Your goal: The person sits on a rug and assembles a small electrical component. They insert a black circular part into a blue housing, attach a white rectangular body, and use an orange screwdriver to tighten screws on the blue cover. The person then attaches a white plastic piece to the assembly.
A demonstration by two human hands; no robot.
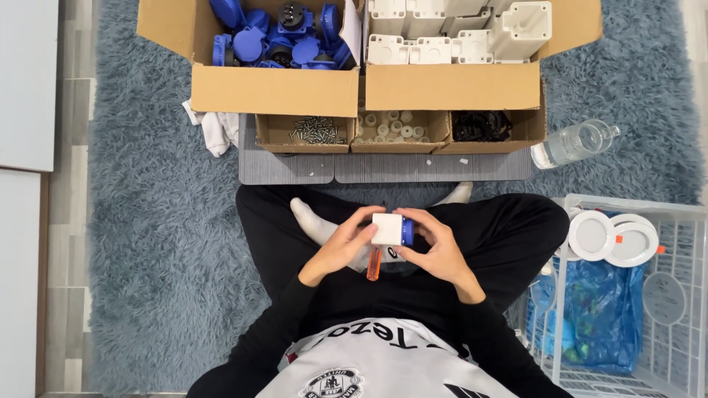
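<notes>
The left hand (341, 249) and the right hand (436, 250) met over the person's crossed legs, both closed around a small white socket housing (386, 229) with a blue part (407, 231) showing at its right side. The left fingers curled over the housing's left face and top edge; the right fingers wrapped the blue end. An orange-handled screwdriver (374, 264) hung down just below the housing, between the two palms; which hand gripped it could not be told.

Beyond the hands, on the grey shag rug (147, 221), stood a cardboard box of blue socket covers (280, 33) to the left and a cardboard box of white housings (457, 29) to the right. Nearer the hands than these, on a grey mat (383, 168), sat three small trays: one of screws (316, 130), one of white rings (391, 125), one of black parts (481, 125). A clear glass jug (575, 142) lay far right of them. To the right of the right hand stood a white wire basket (686, 221) holding round white lamp fittings (612, 237) and a blue bag (605, 309).
</notes>
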